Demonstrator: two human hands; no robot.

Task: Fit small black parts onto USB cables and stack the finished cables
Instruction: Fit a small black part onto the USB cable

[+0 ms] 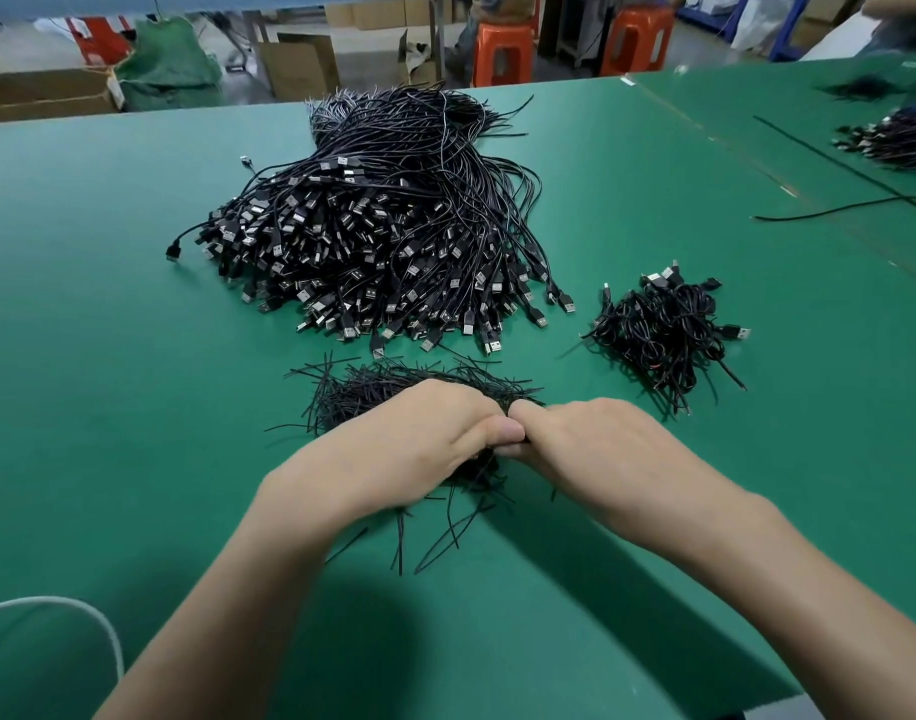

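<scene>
Green bench mat (107, 304), head view. Far centre: large pile of USB cables (383, 241), plugs fanned toward the person. To its right, well apart: small stack of coiled cables (663, 335), judged to be the finished ones. Just this side of the large pile: heap of thin black strips (372, 392), judged to be the small black parts.

Left hand (419, 444) and right hand (591, 449) meet over the near edge of that heap. Both have their fingers curled down and thumbs pressed tip to tip, pinching a dark bundle (484, 462) between them. Loose black ends trail out beneath toward the person. Cannot tell whether the bundle is a cable, strips, or both; the fingertips are hidden.

Step in hand, as judged: fitting or picking up a black part at the heap. Few cables finished, so the task is at an early stage.

Next move calls for a firm pinch while the part seats, then a carry to the small stack at right without snagging the loose strips.
</scene>
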